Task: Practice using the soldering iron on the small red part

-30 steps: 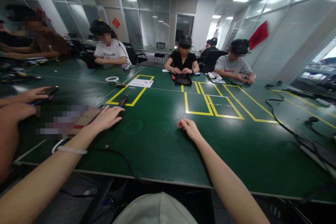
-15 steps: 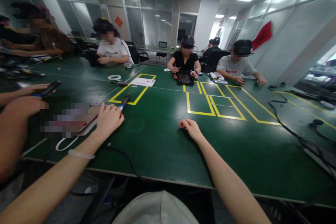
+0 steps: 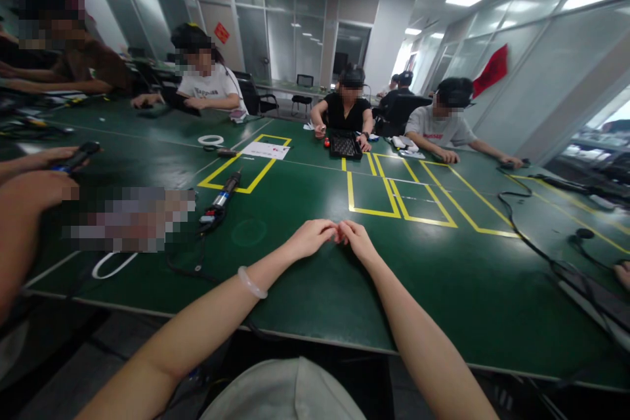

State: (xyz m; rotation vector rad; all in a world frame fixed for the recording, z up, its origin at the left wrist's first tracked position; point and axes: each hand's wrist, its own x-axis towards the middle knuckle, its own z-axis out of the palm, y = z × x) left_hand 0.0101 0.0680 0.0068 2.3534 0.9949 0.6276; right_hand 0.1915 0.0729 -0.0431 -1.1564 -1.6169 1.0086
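My left hand (image 3: 314, 237) and my right hand (image 3: 358, 241) meet above the green table (image 3: 305, 302), their curled fingertips touching. Both are closed; anything between the fingers is too small or hidden to make out. A pale bangle (image 3: 252, 283) circles my left wrist. Left of my hands lies an electric screwdriver (image 3: 222, 200), black and silver with blue and red parts, its tip pointing away from me. No hand touches it. Farther left, a blurred-out flat object (image 3: 132, 216) rests beside a white strap or cable loop (image 3: 114, 267).
Yellow tape outlines (image 3: 374, 212) mark the table ahead. A paper sheet (image 3: 266, 150) and a white ring (image 3: 210, 140) lie farther off. Across from me a person handles a black tray (image 3: 345, 145). At left, another person's hands hold a dark device (image 3: 79, 157). Black cables (image 3: 531, 249) run at right.
My left hand has come off the screwdriver area and moved right to meet my right hand. My right hand has stayed almost in place. The screwdriver lies in about the same spot.
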